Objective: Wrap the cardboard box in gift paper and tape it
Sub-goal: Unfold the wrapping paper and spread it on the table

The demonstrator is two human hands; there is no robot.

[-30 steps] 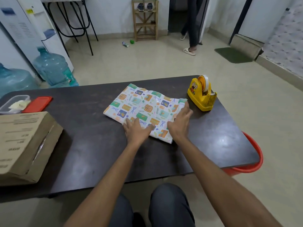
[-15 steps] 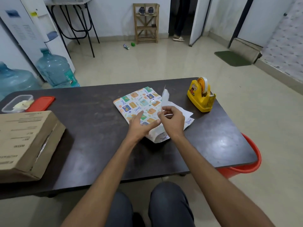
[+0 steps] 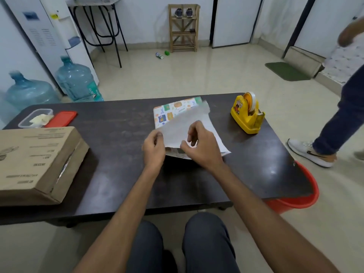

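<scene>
Paper in both hands now. The folded gift paper (image 3: 185, 127) lies mid-desk, toward the far edge, with one white-backed layer lifted off the printed layers beneath. The left hand (image 3: 154, 152) pinches the near left edge of that flap. The right hand (image 3: 202, 146), fingers curled, nips the same flap just beside it. Both are clamped on paper and nothing else.

The cardboard box (image 3: 37, 160) waits at the near left corner of the desk (image 3: 122, 174), well apart from the sheet and not wrapped at all.

So where could this slip? The two pinches sit close together on a thin sheet, and if the hands pull apart too sharply the flap probably tears along a fold. A hurried lift could drag the lower layers along, so the whole stack slides instead of opening. To the right stands the yellow tape dispenser (image 3: 247, 117), near the far right corner, and a wide sweep of the opening sheet could catch it.

A passer-by's shoe (image 3: 311, 154) is just off the right edge, so the sheet may have little room to spread on that side. A red bucket (image 3: 303, 198) sits below the near right corner, ready to swallow anything that slides off.
</scene>
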